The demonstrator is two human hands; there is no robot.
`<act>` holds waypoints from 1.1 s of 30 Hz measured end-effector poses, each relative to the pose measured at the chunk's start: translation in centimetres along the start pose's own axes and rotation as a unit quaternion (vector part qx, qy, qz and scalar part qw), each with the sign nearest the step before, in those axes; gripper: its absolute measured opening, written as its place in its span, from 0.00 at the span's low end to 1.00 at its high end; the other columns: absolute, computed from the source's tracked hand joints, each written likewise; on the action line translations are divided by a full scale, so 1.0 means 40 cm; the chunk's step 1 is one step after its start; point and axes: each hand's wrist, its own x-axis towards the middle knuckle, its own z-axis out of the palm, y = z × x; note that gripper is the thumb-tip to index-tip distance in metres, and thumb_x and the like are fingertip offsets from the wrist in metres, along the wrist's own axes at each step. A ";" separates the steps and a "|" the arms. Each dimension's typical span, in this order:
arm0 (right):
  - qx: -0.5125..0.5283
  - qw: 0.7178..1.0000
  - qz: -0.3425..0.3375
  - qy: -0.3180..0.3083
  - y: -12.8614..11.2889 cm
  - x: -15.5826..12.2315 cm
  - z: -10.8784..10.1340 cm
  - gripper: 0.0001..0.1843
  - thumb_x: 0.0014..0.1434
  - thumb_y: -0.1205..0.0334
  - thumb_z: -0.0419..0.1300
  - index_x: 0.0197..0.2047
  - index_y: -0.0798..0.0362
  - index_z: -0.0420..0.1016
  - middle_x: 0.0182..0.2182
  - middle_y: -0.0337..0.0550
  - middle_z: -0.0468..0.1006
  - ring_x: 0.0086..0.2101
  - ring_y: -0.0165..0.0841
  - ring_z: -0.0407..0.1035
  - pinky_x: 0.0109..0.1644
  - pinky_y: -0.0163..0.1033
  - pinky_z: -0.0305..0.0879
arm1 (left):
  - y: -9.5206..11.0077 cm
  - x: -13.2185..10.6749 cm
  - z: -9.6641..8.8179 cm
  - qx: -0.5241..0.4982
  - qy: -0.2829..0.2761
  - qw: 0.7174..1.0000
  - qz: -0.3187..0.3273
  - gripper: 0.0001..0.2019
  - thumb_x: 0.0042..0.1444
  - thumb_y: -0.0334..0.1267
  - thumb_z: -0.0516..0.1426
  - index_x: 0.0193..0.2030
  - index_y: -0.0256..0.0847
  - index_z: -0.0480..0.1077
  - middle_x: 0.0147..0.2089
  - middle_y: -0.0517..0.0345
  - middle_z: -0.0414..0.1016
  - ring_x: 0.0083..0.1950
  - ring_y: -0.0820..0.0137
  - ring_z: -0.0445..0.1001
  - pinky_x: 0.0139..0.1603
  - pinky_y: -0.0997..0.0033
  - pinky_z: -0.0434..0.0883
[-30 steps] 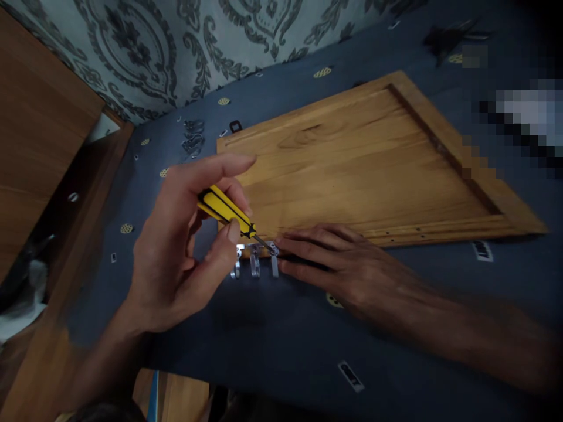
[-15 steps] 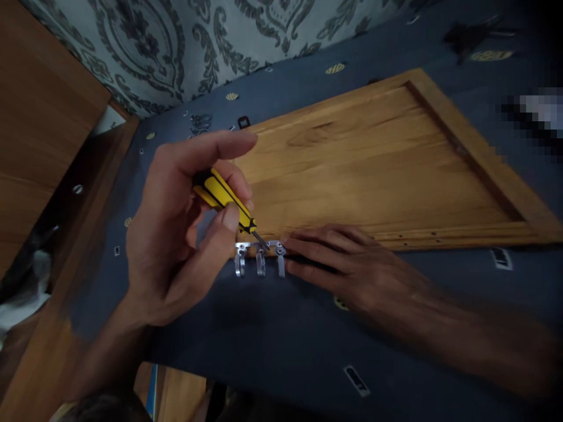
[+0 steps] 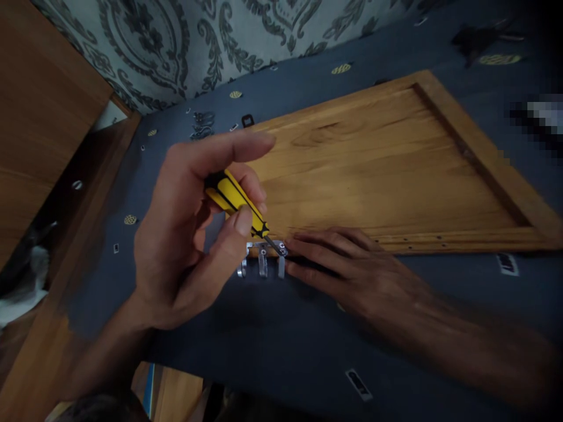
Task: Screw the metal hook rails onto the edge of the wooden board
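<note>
A yellow and black screwdriver (image 3: 240, 202) is gripped between the thumb and fingers of my left hand (image 3: 176, 234), with its index finger raised clear of the handle. The shaft slants down to the right, its tip at the right end of a silver metal hook rail (image 3: 264, 249). This rail, with three hooks and small screws, lies along the near edge of a framed wooden panel (image 3: 360, 164). My right hand (image 3: 352, 264) lies flat with fingers stretched over that same edge, fingertips right by the rail's right end. Whether they press on the metal is hidden.
Beneath the panel spreads a dark blue patterned cloth (image 3: 281, 340). Loose metal hooks (image 3: 202, 123) and a small black frame-like piece (image 3: 247, 121) lie behind my left hand. A dark object (image 3: 479, 41) sits far right; brown wooden furniture (image 3: 48, 111) stands at the left.
My left hand and the screwdriver have shifted slightly right, the tip moving from the middle of the hook rail to its right end. My right hand stays nearly in place.
</note>
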 end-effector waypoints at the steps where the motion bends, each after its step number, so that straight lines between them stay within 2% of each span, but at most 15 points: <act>1: 0.000 1.000 -0.002 -0.001 0.001 0.000 -0.001 0.25 0.64 0.77 0.52 0.61 0.54 0.74 0.61 0.52 0.77 0.61 0.44 0.67 0.60 0.54 0.66 | -0.001 -0.001 0.001 -0.002 0.001 1.000 0.002 0.26 0.62 0.25 0.59 0.61 0.59 0.69 0.52 0.59 0.73 0.46 0.66 0.77 0.45 0.62 0.80; 7: 0.008 1.000 -0.009 0.000 0.008 0.006 -0.004 0.27 0.63 0.76 0.52 0.62 0.53 0.72 0.61 0.51 0.77 0.62 0.43 0.66 0.61 0.54 0.66 | 0.002 -0.005 0.008 -0.002 -0.004 1.000 -0.002 0.25 0.64 0.23 0.57 0.60 0.60 0.70 0.48 0.60 0.71 0.46 0.67 0.76 0.46 0.61 0.79; 12: 0.005 1.000 -0.013 0.004 0.009 0.004 -0.001 0.26 0.63 0.76 0.53 0.62 0.53 0.72 0.62 0.51 0.77 0.62 0.43 0.67 0.61 0.53 0.65 | 0.004 -0.004 0.013 -0.032 0.001 0.999 -0.009 0.23 0.64 0.23 0.57 0.62 0.52 0.70 0.46 0.57 0.71 0.45 0.66 0.75 0.45 0.60 0.78; 16: 0.012 1.000 -0.005 -0.005 0.008 0.004 -0.007 0.27 0.63 0.76 0.52 0.62 0.52 0.73 0.61 0.51 0.78 0.63 0.44 0.66 0.61 0.55 0.65 | -0.001 -0.008 0.014 -0.020 -0.016 1.000 -0.014 0.24 0.64 0.24 0.57 0.62 0.53 0.69 0.46 0.59 0.72 0.45 0.67 0.76 0.46 0.60 0.80; 21: 0.006 0.999 -0.003 -0.043 0.008 0.015 -0.021 0.28 0.62 0.76 0.52 0.62 0.50 0.74 0.60 0.51 0.79 0.61 0.44 0.68 0.59 0.56 0.68 | -0.003 -0.015 0.014 -0.010 -0.007 0.999 -0.040 0.22 0.66 0.27 0.56 0.62 0.56 0.69 0.47 0.58 0.73 0.47 0.65 0.76 0.48 0.59 0.80; 25: 0.009 1.000 -0.004 -0.013 0.007 0.015 -0.016 0.27 0.63 0.76 0.51 0.62 0.52 0.74 0.59 0.53 0.79 0.61 0.45 0.68 0.59 0.56 0.68 | -0.002 -0.011 0.008 -0.010 -0.033 0.999 -0.016 0.23 0.64 0.25 0.58 0.62 0.52 0.70 0.46 0.57 0.72 0.47 0.65 0.77 0.46 0.59 0.80; 28: 0.011 1.000 0.004 -0.020 0.006 0.012 -0.011 0.28 0.63 0.76 0.51 0.63 0.50 0.74 0.59 0.51 0.79 0.62 0.44 0.68 0.59 0.57 0.67 | -0.002 -0.007 0.001 -0.004 -0.041 0.999 0.001 0.25 0.63 0.24 0.58 0.64 0.48 0.69 0.46 0.55 0.73 0.46 0.64 0.77 0.46 0.58 0.79; 30: 0.011 1.000 0.011 -0.027 0.007 0.010 -0.009 0.30 0.62 0.76 0.51 0.63 0.48 0.74 0.59 0.49 0.79 0.62 0.44 0.68 0.60 0.57 0.67 | -0.004 -0.006 -0.002 0.028 -0.052 0.998 -0.001 0.24 0.64 0.27 0.58 0.64 0.50 0.69 0.46 0.57 0.75 0.46 0.64 0.78 0.47 0.57 0.79; 33: 0.009 0.999 0.011 -0.030 0.009 0.009 -0.007 0.31 0.62 0.76 0.51 0.64 0.47 0.74 0.60 0.48 0.79 0.62 0.44 0.67 0.60 0.58 0.67 | -0.010 -0.004 -0.004 0.071 -0.046 0.996 0.040 0.22 0.65 0.33 0.61 0.64 0.54 0.70 0.48 0.57 0.77 0.43 0.64 0.79 0.46 0.60 0.79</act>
